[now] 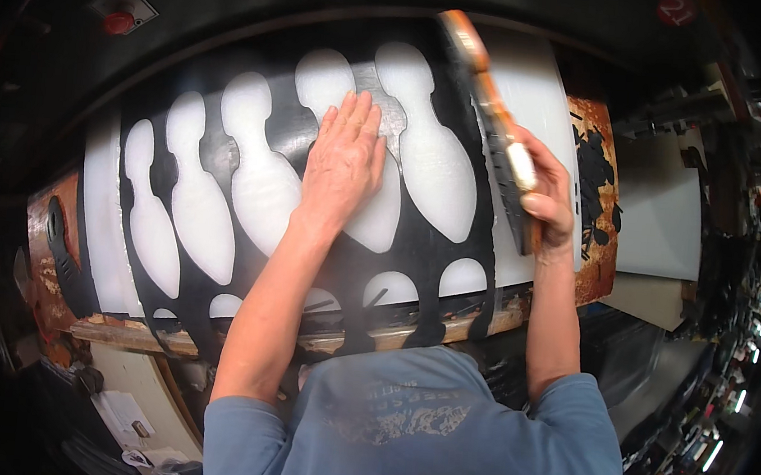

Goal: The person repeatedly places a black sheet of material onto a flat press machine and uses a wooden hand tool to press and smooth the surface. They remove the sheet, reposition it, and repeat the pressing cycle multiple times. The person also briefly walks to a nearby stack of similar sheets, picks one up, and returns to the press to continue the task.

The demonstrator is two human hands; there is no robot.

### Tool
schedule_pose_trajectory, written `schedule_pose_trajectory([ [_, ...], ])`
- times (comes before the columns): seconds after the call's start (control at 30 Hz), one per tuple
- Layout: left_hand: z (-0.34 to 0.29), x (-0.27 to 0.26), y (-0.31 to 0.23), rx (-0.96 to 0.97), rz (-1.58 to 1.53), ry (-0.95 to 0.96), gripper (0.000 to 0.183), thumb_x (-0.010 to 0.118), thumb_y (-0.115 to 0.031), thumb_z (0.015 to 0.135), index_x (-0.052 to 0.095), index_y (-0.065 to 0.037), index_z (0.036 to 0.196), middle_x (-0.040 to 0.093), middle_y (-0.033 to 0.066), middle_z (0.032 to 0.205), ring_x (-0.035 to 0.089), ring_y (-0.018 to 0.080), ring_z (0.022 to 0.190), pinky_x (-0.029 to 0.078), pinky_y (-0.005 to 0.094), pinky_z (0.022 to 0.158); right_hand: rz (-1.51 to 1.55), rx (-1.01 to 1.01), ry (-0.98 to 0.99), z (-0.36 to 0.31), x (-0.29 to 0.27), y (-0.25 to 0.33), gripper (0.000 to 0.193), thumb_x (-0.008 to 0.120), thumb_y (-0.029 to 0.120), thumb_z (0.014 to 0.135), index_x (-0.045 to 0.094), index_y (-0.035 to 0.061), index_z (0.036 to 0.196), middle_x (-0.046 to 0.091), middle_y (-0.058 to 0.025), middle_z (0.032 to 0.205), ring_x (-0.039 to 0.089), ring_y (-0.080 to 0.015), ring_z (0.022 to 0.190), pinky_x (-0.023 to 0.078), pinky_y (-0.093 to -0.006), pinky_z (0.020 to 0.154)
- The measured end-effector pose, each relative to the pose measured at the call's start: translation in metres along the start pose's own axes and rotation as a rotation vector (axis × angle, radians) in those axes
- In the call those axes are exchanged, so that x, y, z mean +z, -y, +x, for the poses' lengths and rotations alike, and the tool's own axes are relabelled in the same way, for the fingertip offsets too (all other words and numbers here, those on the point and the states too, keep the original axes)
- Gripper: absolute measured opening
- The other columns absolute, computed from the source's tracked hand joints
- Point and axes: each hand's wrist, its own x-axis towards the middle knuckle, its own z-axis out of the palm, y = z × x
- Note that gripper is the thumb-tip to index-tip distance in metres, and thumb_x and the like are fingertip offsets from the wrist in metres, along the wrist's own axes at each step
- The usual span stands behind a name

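A black rubber-like sheet (273, 124) with a row of several sole-shaped holes lies over a white board (526, 78), whose surface shows through the holes. My left hand (344, 157) rests flat on the sheet, fingers stretched out, across one of the holes. Raised above the sheet's right edge is a long, narrow cutting die (503, 112), orange-brown and dark, seen edge-on and blurred. My right hand (549, 193) is closed round its lower part, the thumb in front and some fingers hidden.
Rusty brown plates (591, 256) show at both ends of the board, black scraps (592, 179) lying on the right one. A dark machine beam with a red button (119, 23) spans the far side. A wooden edge (390, 338) runs along the near side.
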Motion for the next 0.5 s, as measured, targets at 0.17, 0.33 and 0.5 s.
schedule_pose_trajectory([
  [0.17,0.000,0.000,0.000,0.000,0.013,0.006,0.044,0.067,-0.010,0.097,0.065,0.009,0.137,0.060,0.0254,0.150,0.053,0.0399,0.146,0.038,0.0517,0.125,0.147,-0.150,-0.239,-0.034,-0.020,0.052,0.111,0.081,0.041,0.067,0.042,-0.0084,0.158,0.062,-0.0247,0.137,0.065,-0.0321,0.125,0.051,-0.0371,0.112],
  [0.33,0.001,-0.002,0.000,-0.008,0.006,0.057,0.045,0.065,-0.010,0.100,0.063,0.007,0.141,0.057,0.0248,0.154,0.049,0.0396,0.149,0.036,0.0517,0.126,0.865,-0.307,0.083,-0.040,-0.042,0.082,0.112,0.089,0.035,0.075,0.032,-0.0040,0.163,0.026,-0.0337,0.165,0.037,-0.0478,0.149,0.038,-0.0529,0.125],
  [0.5,0.000,-0.003,0.001,-0.018,-0.013,0.042,0.045,0.064,-0.011,0.100,0.063,0.007,0.141,0.057,0.0245,0.155,0.048,0.0395,0.150,0.035,0.0516,0.127,1.492,-0.083,0.077,-0.052,-0.025,0.001,0.102,0.088,0.040,0.083,0.036,0.0041,0.164,0.026,-0.0334,0.166,0.038,-0.0481,0.147,0.040,-0.0575,0.121],
])
